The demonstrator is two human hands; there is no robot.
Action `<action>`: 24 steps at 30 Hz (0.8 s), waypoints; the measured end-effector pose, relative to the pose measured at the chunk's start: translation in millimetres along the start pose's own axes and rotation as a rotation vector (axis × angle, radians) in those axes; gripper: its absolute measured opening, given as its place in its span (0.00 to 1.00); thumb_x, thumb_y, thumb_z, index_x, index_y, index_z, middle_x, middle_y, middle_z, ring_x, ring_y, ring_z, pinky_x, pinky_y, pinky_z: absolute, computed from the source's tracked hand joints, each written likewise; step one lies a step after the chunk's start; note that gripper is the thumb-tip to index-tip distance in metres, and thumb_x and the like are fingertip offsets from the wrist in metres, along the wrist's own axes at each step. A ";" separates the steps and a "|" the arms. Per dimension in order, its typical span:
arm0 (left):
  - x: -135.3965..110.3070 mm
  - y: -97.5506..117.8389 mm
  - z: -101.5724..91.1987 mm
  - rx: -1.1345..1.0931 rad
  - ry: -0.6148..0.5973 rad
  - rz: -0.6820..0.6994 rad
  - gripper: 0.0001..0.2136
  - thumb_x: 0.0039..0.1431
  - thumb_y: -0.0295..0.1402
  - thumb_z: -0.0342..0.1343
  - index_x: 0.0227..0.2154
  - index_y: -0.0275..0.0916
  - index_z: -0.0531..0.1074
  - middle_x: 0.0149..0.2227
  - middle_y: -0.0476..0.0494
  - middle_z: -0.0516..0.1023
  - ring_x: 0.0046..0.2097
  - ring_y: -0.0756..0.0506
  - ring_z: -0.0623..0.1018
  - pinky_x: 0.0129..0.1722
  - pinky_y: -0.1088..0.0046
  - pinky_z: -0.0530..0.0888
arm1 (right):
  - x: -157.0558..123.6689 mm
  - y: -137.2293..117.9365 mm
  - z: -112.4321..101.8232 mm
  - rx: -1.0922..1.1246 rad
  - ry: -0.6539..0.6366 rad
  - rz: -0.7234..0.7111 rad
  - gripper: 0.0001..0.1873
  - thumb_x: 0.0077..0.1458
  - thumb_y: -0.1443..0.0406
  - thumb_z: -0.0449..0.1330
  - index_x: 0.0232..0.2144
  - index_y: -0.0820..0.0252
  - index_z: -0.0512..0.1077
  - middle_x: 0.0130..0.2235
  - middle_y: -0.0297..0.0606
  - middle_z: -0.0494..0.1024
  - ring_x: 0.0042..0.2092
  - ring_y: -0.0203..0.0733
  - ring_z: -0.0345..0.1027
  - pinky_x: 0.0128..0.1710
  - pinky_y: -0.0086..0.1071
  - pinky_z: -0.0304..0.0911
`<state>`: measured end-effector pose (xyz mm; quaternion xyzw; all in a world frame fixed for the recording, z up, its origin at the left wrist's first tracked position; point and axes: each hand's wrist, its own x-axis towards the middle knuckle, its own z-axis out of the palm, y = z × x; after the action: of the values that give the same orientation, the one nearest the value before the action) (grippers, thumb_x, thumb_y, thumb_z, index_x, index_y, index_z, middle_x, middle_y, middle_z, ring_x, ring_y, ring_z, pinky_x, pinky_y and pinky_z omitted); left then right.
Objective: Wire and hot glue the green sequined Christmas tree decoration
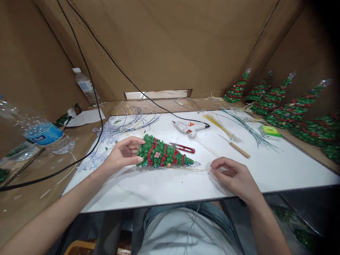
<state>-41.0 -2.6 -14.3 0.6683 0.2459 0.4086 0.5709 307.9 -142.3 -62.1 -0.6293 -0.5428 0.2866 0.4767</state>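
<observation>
My left hand grips the wide base of a small green Christmas tree decorated with red garland and tiny ornaments. The tree lies on its side over the white board, its clear tip pointing right. A thin pale wire runs along the tree's near side. My right hand pinches the wire's right end between thumb and fingertips, just beyond the tip. Right behind the tree are red-handled thread snips. Farther back lies a white glue gun with an orange trigger and a glue stick in it.
Bundles of yellow wire and green wire, an awl and a green-yellow box lie to the right. Several finished trees line the right wall. Water bottles stand left. A black cable hangs across the workspace.
</observation>
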 end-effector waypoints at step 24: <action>0.2 1.2 1.5 0.000 0.002 -0.023 0.21 0.40 0.26 0.73 0.40 0.39 0.77 0.27 0.49 0.74 0.29 0.50 0.75 0.28 0.77 0.70 | -1.3 -9.6 -5.6 0.386 0.018 0.116 0.15 0.39 0.58 0.75 0.27 0.58 0.76 0.32 0.41 0.80 0.31 0.36 0.71 0.24 0.25 0.68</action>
<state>-39.8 -3.5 -13.1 0.6650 0.2539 0.4028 0.5753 308.5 -145.5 -51.4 -0.5589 -0.4364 0.4066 0.5760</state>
